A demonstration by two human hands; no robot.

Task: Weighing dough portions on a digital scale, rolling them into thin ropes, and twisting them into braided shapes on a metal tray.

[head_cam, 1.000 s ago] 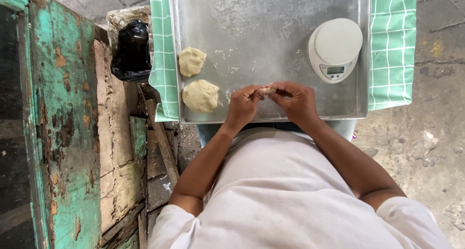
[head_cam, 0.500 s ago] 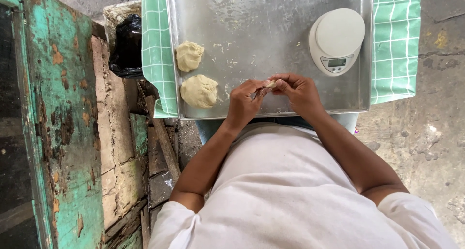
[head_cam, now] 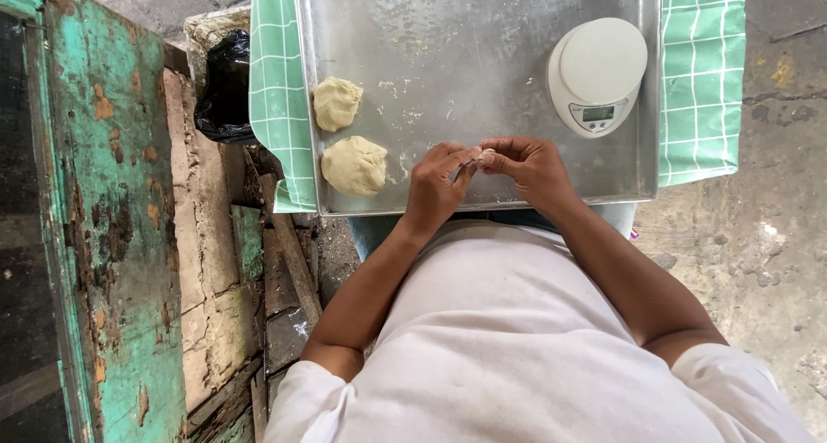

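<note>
Down in the head view, both hands meet over the near edge of a metal tray (head_cam: 482, 55). The left hand (head_cam: 437, 184) and the right hand (head_cam: 527, 165) are closed together, fingertips pinching a small dough bit (head_cam: 485, 154) between them; only a pale sliver of it shows past the fingers, so its shape cannot be told. The bit sits just above the tray's surface, near the front rim, roughly midway along it.

To the left on the tray lie two dough lumps, well apart from the hands. The bigger lump (head_cam: 354, 165) is nearer the person, close to the left hand but not touching it. The smaller lump (head_cam: 336, 103) lies just beyond it, with a small gap between the two. Flecks of dough are scattered on the bare metal around them.

At the tray's far right stands a white kitchen scale (head_cam: 598, 74) with a round platform and a small display facing the person; nothing rests on it. It is near the right hand but apart from it.

Under the tray a green checked cloth (head_cam: 702, 72) sticks out on both sides. Left of the cloth a black bag (head_cam: 226, 90) sits on a worn ledge, beside a peeling green door (head_cam: 121, 219). The person wears a white shirt (head_cam: 534, 348)
</note>
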